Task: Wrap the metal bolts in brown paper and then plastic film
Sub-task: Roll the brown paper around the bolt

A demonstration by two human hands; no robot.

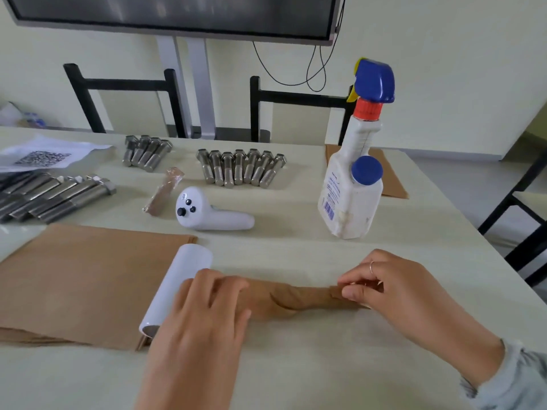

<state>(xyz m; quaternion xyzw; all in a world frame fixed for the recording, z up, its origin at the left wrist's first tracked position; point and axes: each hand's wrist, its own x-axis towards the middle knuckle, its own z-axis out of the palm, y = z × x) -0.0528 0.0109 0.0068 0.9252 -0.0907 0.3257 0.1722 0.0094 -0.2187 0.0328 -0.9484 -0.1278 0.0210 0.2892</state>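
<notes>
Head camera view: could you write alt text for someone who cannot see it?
Two bare hands work a brown paper bundle on a table: left hand presses one end, right hand pinches the other. Loose bolts and a spray bottle sit behind.

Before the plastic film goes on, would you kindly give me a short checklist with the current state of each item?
1. Left hand holds paper bundle down: ok.
2. Right hand pinches the bundle's end: ok.
3. Bolt fully covered by paper: ok, no metal shows.
4. Right end folded closed: not ok, in progress.
5. Film roll beside left hand: ok.
6. Film's loose edge found: cannot tell.
</notes>
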